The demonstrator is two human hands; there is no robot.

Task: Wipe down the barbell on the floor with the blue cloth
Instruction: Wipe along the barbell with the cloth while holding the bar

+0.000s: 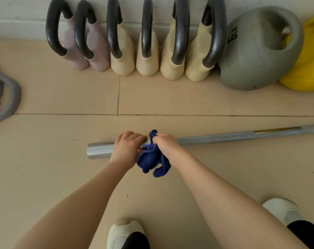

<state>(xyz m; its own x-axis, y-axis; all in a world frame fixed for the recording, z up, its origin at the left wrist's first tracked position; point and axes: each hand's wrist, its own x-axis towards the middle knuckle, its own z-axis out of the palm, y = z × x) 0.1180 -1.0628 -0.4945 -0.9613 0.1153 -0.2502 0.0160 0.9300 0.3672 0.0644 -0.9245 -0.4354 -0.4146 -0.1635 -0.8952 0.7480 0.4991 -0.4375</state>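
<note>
A bare steel barbell (215, 138) lies across the tiled floor, its thick sleeve end (98, 150) at the left and the thin shaft running off to the right. My left hand (127, 147) grips the sleeve from above, close to its collar. Right beside it, my right hand (164, 145) holds the dark blue cloth (151, 161) wrapped over the bar. Loose folds of the cloth hang down toward me below the bar. The collar itself is mostly hidden by both hands.
Along the far wall stand several kettlebells (147, 51) with black handles, a grey 6 LB kettlebell (255, 58) and a yellow one (307, 69). Another grey weight (1, 97) sits at the left edge. My two white shoes (123, 232) are at the bottom.
</note>
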